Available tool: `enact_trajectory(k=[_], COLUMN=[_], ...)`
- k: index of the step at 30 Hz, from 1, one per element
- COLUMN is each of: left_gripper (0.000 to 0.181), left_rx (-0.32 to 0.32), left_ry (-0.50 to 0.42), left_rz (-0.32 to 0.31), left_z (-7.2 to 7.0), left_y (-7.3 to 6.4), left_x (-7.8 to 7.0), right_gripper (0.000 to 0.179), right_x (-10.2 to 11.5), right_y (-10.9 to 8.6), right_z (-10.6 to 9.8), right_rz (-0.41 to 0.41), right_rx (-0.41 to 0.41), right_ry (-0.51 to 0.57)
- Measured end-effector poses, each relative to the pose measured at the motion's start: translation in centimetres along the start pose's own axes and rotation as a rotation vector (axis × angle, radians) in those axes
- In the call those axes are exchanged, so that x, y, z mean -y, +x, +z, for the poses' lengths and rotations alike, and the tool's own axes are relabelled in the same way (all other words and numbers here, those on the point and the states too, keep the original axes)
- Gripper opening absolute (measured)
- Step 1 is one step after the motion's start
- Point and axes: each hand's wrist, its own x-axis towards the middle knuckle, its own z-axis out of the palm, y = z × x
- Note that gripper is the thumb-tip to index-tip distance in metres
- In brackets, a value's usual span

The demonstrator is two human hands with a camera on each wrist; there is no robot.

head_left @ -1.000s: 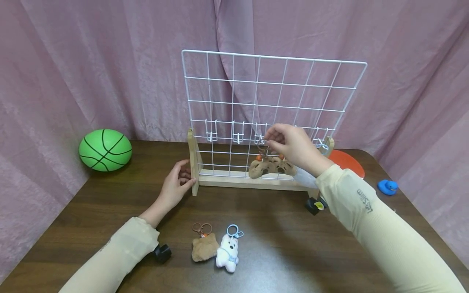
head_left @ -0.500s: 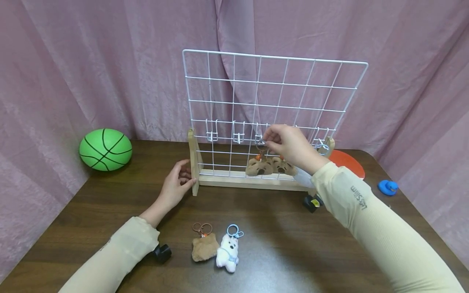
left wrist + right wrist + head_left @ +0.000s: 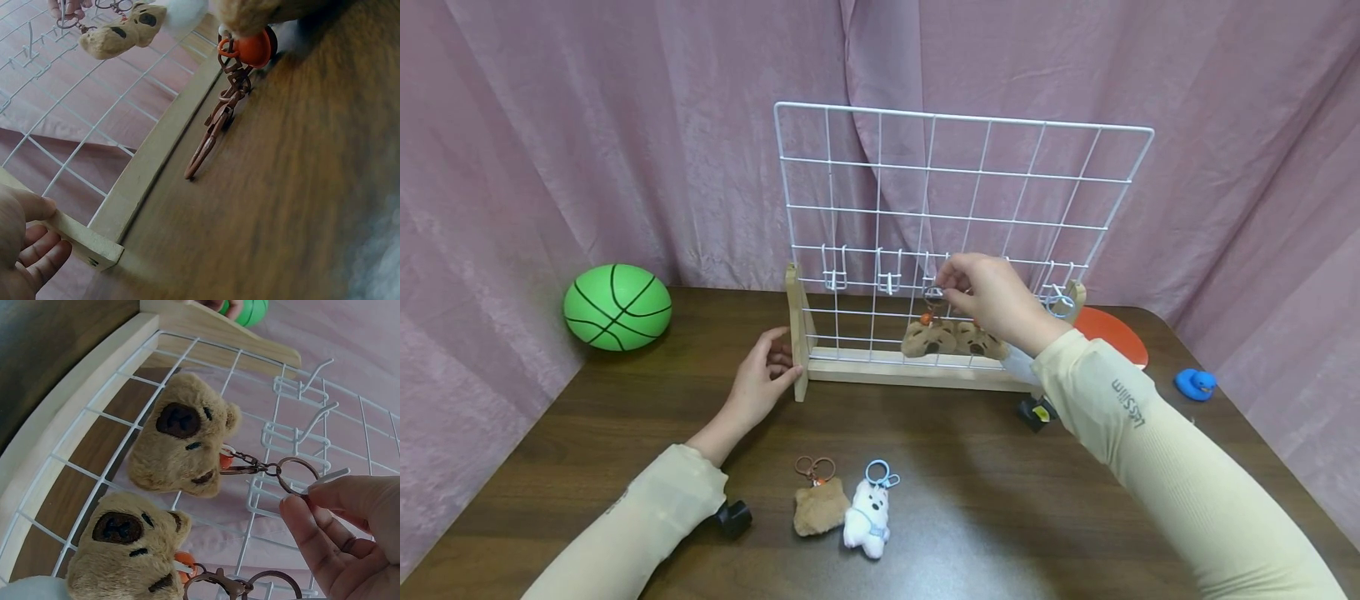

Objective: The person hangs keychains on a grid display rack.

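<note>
My right hand pinches the brown ring of a brown bear-faced plush keychain between thumb and fingers. The ring sits around the tip of a white hook on the wire grid, and the plush hangs below it. Beside it hangs a matching plush keychain. My left hand grips the wooden left leg of the grid stand, thumb in front and fingers around its outer side. On the table lie a brown plush keychain, face hidden, and a white bear keychain.
Hooks line the grid to the left of my right hand. A white keychain with a blue ring hangs at the right, partly behind my arm. A green ball, an orange disc and a blue rubber duck stand around the stand.
My right hand has moved slightly left with the plush keychain, its ring coming onto the hook. The plush has swung to face forward. My left hand stays on the stand.
</note>
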Motion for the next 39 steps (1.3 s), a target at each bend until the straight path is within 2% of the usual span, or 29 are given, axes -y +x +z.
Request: enact_trajectory(k=[8,12,18,22,31,39], left_gripper=[0.062,0.062,0.06,0.062,0.062,0.06], left_rx=[0.004,0.002,0.003,0.002,0.001,0.0], left_ry=[0.005,0.012,0.016,0.024,0.03,0.012], left_rz=[-0.026,-0.028,-0.01,-0.009,-0.015,-0.012], left_z=[0.0,0.1,0.0,-0.1,-0.1,0.0], left_y=[0.1,0.1,0.0,0.0,0.0,0.0], left_x=[0.0,0.0,-0.1,-0.2,0.0,0.0], right_gripper=[0.015,0.017,0.017,0.016,0.016,0.016], right_x=[0.3,0.4,0.6,0.9,1.7,2.0], right_y=[-0.3,-0.8,-1.7,-2.3,-3.9,-5.2], right_z=[-0.8,-1.2,-1.7,-1.7,-1.2,-0.2], right_rz=[0.02,0.028,-0.002,-0.011,-0.03,-0.09], right_rx=[-0.019,-0.063,-0.141,-0.165,-0.164,-0.192], right_ry=[0.022,0.058,0.116,0.136,0.153,0.184])
